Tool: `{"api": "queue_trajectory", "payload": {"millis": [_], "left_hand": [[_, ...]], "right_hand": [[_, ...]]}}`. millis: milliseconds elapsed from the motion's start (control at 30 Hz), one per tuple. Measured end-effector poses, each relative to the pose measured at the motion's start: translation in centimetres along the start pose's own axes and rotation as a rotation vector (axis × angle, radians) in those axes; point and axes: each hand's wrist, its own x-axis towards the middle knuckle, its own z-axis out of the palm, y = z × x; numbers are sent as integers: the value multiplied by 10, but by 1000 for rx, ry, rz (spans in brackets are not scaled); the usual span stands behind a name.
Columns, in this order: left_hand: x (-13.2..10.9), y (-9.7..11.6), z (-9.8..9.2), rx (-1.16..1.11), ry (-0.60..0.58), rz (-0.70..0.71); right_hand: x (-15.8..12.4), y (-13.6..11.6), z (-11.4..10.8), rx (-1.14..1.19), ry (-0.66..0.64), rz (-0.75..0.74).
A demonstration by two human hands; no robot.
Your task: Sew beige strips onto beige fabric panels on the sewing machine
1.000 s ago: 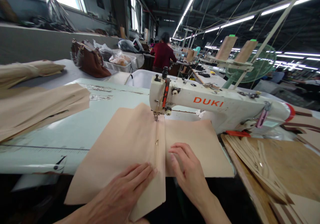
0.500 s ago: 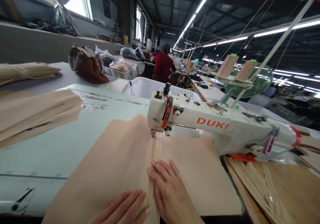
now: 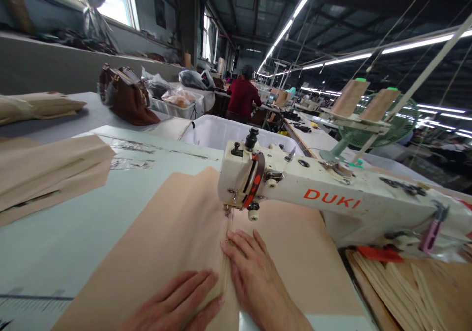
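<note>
A wide tan panel lies under the head of a white sewing machine. Down its middle runs a narrow pale strip, seemingly a zipper, with a small metal piece by my right fingertips. My right hand rests flat on the panel just right of the strip, fingers slightly spread. Left of the strip, my left hand presses flat with its fingers stretched out. Neither hand grips anything. At the strip's far end sits the presser foot; the needle point is too small to make out.
More tan pieces lie at left. Cut strips rest on a wooden board at right, near pink-handled snips. Behind the machine stand a white bin, a brown handbag and thread cones. A person works farther back.
The panel has advanced slightly farther under the machine, my hands staying flat on it. My view has shifted, so the machine appears larger and its arm farther right.
</note>
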Motion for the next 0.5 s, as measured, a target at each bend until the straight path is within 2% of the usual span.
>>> {"api": "queue_trajectory", "payload": {"millis": [300, 400, 500], "left_hand": [[22, -4, -31, -161, 23, -163], [21, -7, -32, -179, 2, -198], [15, -11, -29, -212, -50, -198]], "right_hand": [[25, 19, -2, 67, -27, 36], [34, 23, -8, 163, -3, 64], [47, 25, -13, 279, 60, 185]]}}
